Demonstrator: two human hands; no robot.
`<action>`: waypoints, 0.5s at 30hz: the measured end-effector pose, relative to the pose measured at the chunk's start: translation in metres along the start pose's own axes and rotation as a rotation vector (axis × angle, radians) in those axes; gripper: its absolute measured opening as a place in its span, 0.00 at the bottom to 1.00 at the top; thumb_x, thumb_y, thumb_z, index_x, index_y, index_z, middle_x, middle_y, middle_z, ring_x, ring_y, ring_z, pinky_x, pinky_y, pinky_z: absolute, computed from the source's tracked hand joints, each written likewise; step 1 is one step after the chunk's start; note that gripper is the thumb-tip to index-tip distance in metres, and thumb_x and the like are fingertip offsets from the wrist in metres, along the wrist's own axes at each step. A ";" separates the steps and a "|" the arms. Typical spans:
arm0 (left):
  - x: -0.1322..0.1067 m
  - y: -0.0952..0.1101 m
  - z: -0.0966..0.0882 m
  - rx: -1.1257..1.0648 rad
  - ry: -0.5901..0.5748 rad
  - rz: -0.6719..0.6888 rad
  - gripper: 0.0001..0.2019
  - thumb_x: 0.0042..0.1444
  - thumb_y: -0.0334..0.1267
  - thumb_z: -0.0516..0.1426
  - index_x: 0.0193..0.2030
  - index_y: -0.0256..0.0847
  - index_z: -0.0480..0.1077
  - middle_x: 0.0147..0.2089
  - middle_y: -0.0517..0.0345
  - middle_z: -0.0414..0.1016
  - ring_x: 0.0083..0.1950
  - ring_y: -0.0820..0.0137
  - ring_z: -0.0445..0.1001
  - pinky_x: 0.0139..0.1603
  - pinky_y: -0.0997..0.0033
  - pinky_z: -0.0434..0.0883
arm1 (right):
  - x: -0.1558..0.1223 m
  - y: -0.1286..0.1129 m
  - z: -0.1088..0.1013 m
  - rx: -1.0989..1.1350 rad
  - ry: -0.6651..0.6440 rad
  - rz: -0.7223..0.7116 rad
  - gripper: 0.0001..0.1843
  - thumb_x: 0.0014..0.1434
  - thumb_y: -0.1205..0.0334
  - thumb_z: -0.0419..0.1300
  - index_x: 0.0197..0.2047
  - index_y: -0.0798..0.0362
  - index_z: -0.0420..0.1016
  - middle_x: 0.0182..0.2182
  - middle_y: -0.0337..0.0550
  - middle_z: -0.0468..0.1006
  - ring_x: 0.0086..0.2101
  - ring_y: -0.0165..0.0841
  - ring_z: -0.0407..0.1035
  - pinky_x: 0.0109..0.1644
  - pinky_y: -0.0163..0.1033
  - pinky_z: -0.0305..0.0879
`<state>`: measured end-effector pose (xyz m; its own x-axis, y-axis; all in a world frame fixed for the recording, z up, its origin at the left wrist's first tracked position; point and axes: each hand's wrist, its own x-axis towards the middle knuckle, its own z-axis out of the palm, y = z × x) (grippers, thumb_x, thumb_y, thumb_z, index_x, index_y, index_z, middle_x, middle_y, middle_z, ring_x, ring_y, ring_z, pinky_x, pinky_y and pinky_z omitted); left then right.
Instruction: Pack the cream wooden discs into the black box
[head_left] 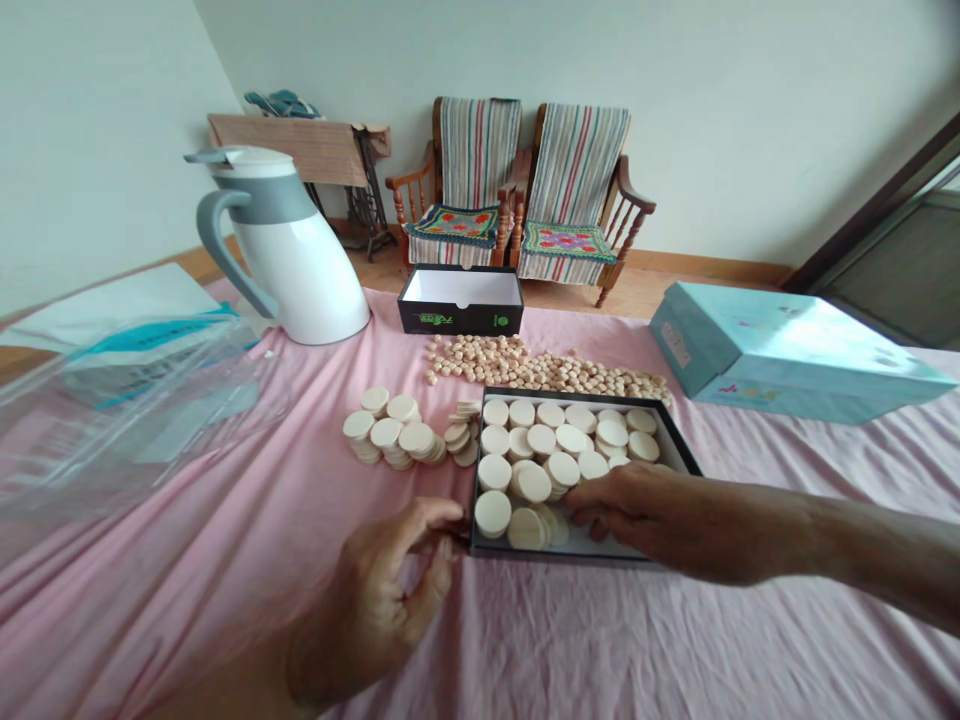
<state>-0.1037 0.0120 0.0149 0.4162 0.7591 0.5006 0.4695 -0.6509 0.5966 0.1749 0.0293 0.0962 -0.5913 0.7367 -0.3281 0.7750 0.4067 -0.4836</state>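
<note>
A shallow black-rimmed box (589, 562) holds round pale wooden discs, many of them in upright stacks (493, 512). Near the front of the box, a few discs (529, 530) lean over in a slanted row. My right hand (660, 520) reaches in from the right with its fingers bent down beside those discs; what its fingertips hold, if anything, is hidden. At the box's front left corner is my left hand (386, 585), thumb and fingers apart, fingertips at the outer wall. Left of the box stand more disc stacks (386, 434), some toppled against its side.
Small wooden beads (555, 372) lie heaped behind the box. Farther back are an open black box (461, 318) and a white-grey jug (300, 260). A light-blue box (795, 360) sits right, clear plastic packaging (150, 420) left. Pink cloth (300, 560) covers the table.
</note>
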 end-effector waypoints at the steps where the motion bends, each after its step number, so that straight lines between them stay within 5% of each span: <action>1: 0.000 0.000 0.001 -0.022 -0.010 -0.020 0.18 0.51 0.26 0.56 0.48 0.44 0.65 0.35 0.58 0.79 0.30 0.71 0.78 0.31 0.79 0.75 | 0.001 -0.001 0.000 0.058 -0.008 0.015 0.17 0.58 0.70 0.50 0.45 0.51 0.76 0.32 0.41 0.78 0.34 0.31 0.71 0.37 0.33 0.65; 7: -0.003 -0.002 0.002 -0.007 -0.039 -0.052 0.16 0.52 0.27 0.56 0.47 0.45 0.65 0.33 0.59 0.78 0.31 0.70 0.78 0.32 0.76 0.75 | 0.007 -0.014 0.002 0.353 -0.088 0.131 0.20 0.53 0.75 0.48 0.42 0.54 0.78 0.34 0.42 0.80 0.36 0.31 0.72 0.39 0.32 0.66; 15: -0.003 0.001 0.001 0.001 -0.043 -0.048 0.15 0.53 0.26 0.56 0.47 0.45 0.64 0.34 0.61 0.77 0.32 0.73 0.78 0.34 0.80 0.75 | 0.019 -0.022 0.007 0.381 -0.069 0.064 0.20 0.53 0.74 0.47 0.39 0.54 0.78 0.33 0.39 0.79 0.34 0.29 0.71 0.39 0.31 0.65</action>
<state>-0.1034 0.0089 0.0132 0.4265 0.7881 0.4438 0.4903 -0.6138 0.6188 0.1449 0.0304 0.0948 -0.5683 0.7106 -0.4149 0.6803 0.1220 -0.7227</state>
